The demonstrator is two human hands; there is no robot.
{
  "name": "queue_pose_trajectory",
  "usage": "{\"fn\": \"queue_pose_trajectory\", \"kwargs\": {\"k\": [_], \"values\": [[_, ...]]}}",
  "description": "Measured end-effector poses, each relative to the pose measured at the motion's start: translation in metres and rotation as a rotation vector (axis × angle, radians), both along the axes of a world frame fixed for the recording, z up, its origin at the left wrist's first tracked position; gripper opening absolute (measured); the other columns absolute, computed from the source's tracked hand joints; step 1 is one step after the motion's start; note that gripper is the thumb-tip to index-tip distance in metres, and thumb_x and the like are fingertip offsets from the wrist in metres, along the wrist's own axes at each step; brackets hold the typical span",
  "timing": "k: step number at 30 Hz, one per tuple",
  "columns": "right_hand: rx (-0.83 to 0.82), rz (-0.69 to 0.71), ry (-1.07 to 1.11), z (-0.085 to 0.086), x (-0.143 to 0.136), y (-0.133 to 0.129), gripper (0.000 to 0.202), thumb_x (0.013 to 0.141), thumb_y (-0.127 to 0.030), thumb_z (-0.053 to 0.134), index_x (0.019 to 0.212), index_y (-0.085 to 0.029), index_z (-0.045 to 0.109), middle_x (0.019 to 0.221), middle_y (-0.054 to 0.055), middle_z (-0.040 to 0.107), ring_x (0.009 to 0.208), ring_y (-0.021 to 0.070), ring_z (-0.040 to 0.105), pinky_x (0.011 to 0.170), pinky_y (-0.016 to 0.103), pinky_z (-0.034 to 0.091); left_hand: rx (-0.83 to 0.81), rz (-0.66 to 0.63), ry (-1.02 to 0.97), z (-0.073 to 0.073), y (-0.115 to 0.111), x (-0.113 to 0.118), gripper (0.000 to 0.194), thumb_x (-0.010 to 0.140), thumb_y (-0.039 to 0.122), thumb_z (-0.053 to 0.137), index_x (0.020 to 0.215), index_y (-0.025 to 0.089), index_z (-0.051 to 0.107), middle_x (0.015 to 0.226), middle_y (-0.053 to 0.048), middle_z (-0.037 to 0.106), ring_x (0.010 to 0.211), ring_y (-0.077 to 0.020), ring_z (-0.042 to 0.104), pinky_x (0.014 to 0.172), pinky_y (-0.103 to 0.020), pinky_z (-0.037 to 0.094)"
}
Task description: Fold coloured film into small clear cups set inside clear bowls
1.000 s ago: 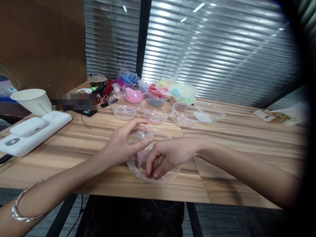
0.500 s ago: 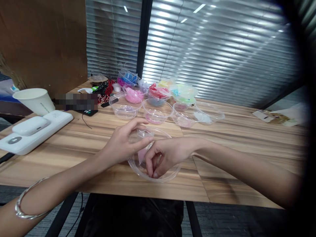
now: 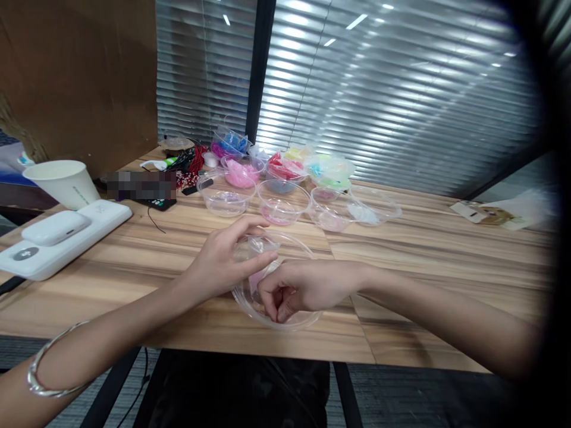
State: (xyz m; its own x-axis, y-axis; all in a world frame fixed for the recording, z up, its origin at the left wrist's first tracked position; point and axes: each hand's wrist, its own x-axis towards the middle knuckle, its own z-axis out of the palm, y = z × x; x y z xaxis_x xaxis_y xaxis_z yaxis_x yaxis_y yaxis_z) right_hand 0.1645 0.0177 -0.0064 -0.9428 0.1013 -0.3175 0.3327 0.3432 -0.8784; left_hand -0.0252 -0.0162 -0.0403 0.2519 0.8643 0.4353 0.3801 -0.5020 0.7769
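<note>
A wood-grain table carries a clear bowl near its front edge, more clear bowls behind, a paper cup and a white charger at left.

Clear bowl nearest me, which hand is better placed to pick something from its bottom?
Probably the right hand: its fingers already curl inside the clear bowl, while the left hand pinches a small bag.

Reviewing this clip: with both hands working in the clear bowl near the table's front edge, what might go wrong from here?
The clear bowl sits close to the table edge; a push from the right hand might slide it off. The left hand pinches only a corner of the small clear bag, so it may slip and spill. The right forearm crosses the table low and could sweep anything set beside it.
</note>
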Motion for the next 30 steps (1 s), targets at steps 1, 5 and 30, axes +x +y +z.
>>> {"fn": "queue_pose_trajectory", "kwargs": {"k": [1,5,30], "values": [[-0.007,-0.035,0.011,0.000,0.001,-0.002,0.015,0.081,0.001,0.056,0.075,-0.014,0.056,0.079,-0.002,0.055,0.073,0.0082,0.054,0.068,0.021,0.045,-0.006,0.000,-0.005,0.000,0.000,0.000,0.046,0.081,0.036,0.069,0.122,0.023,0.053,0.114,-0.007,0.066,0.107,-0.0208,0.065,0.096,-0.038,0.051],[-0.098,-0.226,0.177,0.002,0.005,-0.007,0.013,0.082,-0.002,0.059,0.078,-0.014,0.058,0.082,-0.001,0.058,0.077,0.0086,0.056,0.071,0.022,0.046,-0.001,-0.014,-0.060,-0.002,0.002,0.000,0.048,0.083,0.032,0.068,0.125,0.023,0.049,0.110,-0.006,0.066,0.107,-0.0207,0.065,0.096,-0.037,0.052],[0.948,-0.501,0.553,0.022,0.014,-0.007,0.018,0.088,-0.006,0.060,0.099,-0.017,0.069,0.097,0.000,0.073,0.088,0.0121,0.067,0.079,0.024,0.049,-0.122,-0.081,-0.028,0.008,-0.003,-0.001,0.074,0.074,0.037,0.077,0.135,0.030,0.036,0.119,-0.004,0.064,0.119,-0.0253,0.057,0.105,-0.044,0.040]]}}
